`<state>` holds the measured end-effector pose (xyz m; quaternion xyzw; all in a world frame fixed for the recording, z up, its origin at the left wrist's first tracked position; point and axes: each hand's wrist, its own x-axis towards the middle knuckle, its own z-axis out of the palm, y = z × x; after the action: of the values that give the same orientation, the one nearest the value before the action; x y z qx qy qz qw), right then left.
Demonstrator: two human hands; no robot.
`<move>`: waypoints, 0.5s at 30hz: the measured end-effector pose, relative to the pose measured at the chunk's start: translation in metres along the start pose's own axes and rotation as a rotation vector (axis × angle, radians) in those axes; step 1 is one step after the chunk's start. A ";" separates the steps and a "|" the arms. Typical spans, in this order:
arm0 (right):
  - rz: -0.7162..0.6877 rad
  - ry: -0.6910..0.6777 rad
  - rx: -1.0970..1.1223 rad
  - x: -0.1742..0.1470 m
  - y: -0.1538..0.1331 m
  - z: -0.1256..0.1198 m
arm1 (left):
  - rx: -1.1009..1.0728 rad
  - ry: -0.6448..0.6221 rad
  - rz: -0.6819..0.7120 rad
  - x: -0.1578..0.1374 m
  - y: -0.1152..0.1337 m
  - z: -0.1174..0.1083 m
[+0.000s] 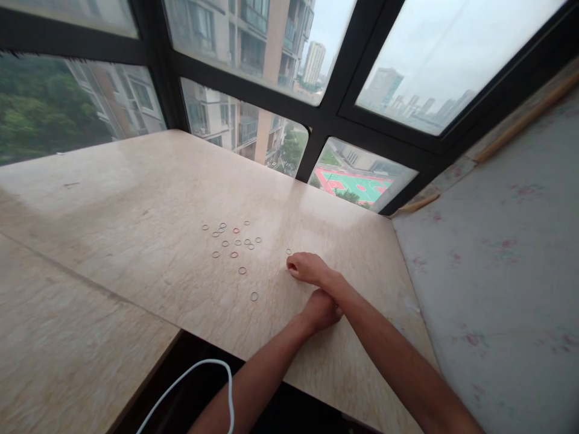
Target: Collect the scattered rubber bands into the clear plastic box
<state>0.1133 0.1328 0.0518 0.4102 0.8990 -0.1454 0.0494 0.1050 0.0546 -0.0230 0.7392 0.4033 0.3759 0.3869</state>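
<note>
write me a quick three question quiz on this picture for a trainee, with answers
1. True or false: the right forearm partly hides the left hand.
2. Which of these lies nearest the right hand?
A) a red ring
B) the sports court
C) a lone greyish ring
3. Fill the gap: the white cable crosses in front of the ____ forearm.

Key: 1 true; 2 C; 3 left.

Two bare, slender, smoothly tapering forearms (380, 337)
</note>
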 end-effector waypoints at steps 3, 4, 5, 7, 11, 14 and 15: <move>-0.015 0.048 0.090 -0.006 0.004 0.000 | 0.154 -0.012 0.033 0.001 0.002 -0.001; -0.018 0.071 0.131 -0.010 0.006 0.000 | 0.175 -0.009 0.041 0.001 0.002 0.000; -0.018 0.097 0.177 -0.014 0.007 0.000 | 0.186 -0.006 0.048 0.002 0.002 0.000; -0.007 0.151 0.253 -0.024 0.009 -0.001 | 0.197 0.004 0.054 0.002 0.002 0.000; 0.074 0.281 0.608 -0.049 0.014 -0.005 | 0.190 0.004 0.056 0.003 0.004 -0.001; 0.138 0.415 0.992 -0.070 0.018 -0.009 | 0.164 -0.014 0.063 0.004 0.007 -0.004; 0.157 0.462 1.060 -0.078 0.021 -0.010 | 0.157 -0.020 0.067 0.004 0.008 -0.005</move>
<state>0.1803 0.0924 0.0729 0.4652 0.6578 -0.4782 -0.3496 0.1046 0.0568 -0.0125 0.7839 0.4029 0.3486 0.3189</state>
